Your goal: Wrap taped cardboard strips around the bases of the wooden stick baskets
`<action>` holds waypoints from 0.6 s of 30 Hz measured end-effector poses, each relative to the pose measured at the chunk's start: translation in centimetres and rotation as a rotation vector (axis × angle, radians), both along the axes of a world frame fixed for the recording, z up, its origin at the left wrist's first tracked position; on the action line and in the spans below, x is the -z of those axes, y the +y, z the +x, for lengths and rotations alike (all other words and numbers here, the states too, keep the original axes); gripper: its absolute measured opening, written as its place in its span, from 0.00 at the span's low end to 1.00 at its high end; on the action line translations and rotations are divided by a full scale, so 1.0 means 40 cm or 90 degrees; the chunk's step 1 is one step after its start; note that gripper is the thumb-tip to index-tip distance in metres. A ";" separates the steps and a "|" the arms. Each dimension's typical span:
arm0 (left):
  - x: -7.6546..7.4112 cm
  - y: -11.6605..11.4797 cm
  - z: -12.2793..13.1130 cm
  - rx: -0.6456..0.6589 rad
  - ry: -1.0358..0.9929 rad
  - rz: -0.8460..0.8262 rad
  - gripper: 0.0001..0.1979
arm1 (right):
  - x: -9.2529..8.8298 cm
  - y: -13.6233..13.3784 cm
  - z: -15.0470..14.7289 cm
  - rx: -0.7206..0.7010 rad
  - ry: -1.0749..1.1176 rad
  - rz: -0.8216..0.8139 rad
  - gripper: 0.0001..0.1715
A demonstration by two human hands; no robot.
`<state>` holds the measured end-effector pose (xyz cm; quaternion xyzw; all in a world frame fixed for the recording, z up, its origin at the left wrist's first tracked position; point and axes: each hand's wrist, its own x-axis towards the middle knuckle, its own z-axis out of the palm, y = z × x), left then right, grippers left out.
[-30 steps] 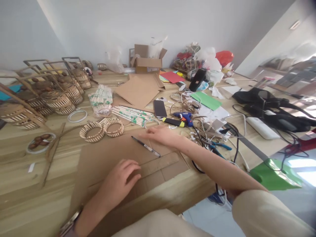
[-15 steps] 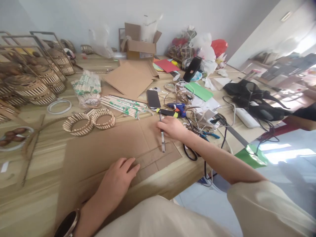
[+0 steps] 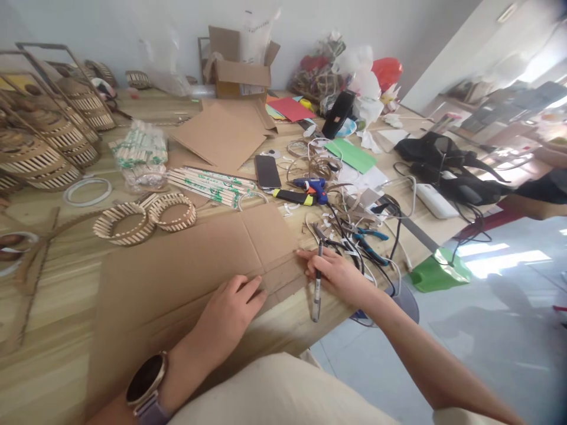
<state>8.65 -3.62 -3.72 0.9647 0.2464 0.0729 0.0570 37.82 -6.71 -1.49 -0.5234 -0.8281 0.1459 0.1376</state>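
Observation:
A large creased cardboard sheet (image 3: 177, 265) lies on the wooden table in front of me. My left hand (image 3: 233, 310) rests on its near part, palm down with the fingers spread. At the sheet's right end, my right hand (image 3: 334, 271) has its fingers closed around a pen (image 3: 317, 289), whose lower end sticks out below the hand toward the table edge. The outstretched index finger touches the cardboard's right edge. Just beyond this hand are blue-handled pliers (image 3: 372, 245) and black cables.
A blue hot glue gun (image 3: 315, 188), a black-and-yellow cutter (image 3: 292, 196) and a phone (image 3: 267, 172) lie behind the sheet. Two slatted rings (image 3: 124, 224) sit at left, near bundled chopsticks (image 3: 212, 184). Woven lantern-like baskets (image 3: 39, 147) stand far left. A person's arm shows at far right.
My right hand has moved right and nearer to me with the pen, from on the cardboard to its right edge. My left hand stays on the sheet; the view has shifted slightly.

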 end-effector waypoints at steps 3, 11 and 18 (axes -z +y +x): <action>0.005 -0.001 -0.001 -0.001 -0.019 -0.027 0.17 | -0.004 0.006 -0.002 0.009 0.010 -0.016 0.15; 0.012 -0.023 -0.084 -0.035 -0.015 0.016 0.15 | -0.007 0.001 -0.005 0.025 0.018 -0.055 0.17; 0.028 -0.074 -0.250 -0.133 -0.039 0.015 0.17 | -0.028 0.004 -0.003 0.022 0.002 -0.093 0.18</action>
